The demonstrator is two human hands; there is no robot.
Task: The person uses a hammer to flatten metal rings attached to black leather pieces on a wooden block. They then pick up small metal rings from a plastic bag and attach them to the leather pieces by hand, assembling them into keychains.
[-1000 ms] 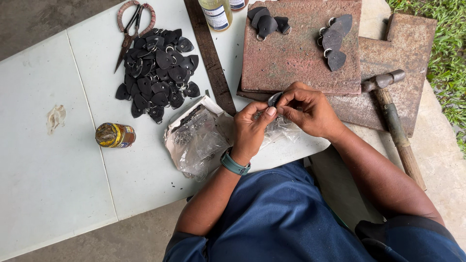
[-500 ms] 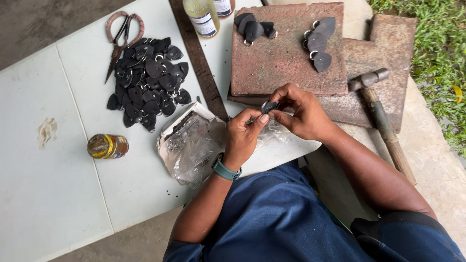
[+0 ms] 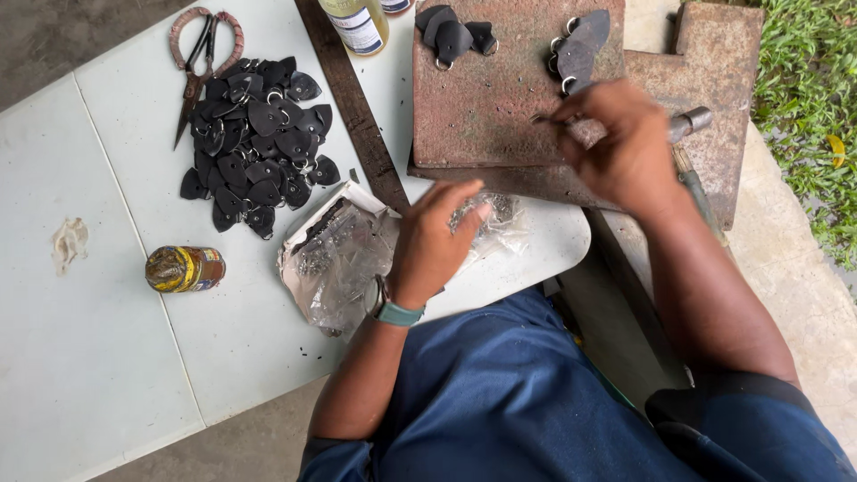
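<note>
Left hand [image 3: 437,236] half-open over rivet bag [image 3: 344,263] at bench [image 3: 107,375] edge; right hand [image 3: 625,143] pinches something small, blurred, above rusty block [image 3: 486,98].

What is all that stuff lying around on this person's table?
leather pieces: a big heap, black, with metal rings, table upper left
more leather pieces: two small groups, black, on the block's far side
scissors: one pair, pinkish wrapped handles, above the heap
metal ruler: one, dark, lying diagonally beside the block
bottle: one fully seen, yellowish with label, top edge
small tin: one, yellow-brown, on its side, table left
plastic bags: clear, crumpled, holding small metal parts, table front
block: one, rusty brown, flat, table right
hammer: one, partly hidden behind the right hand
left hand: over the plastic bags, watch on wrist
right hand: blurred, over the block, pinching something small
</note>
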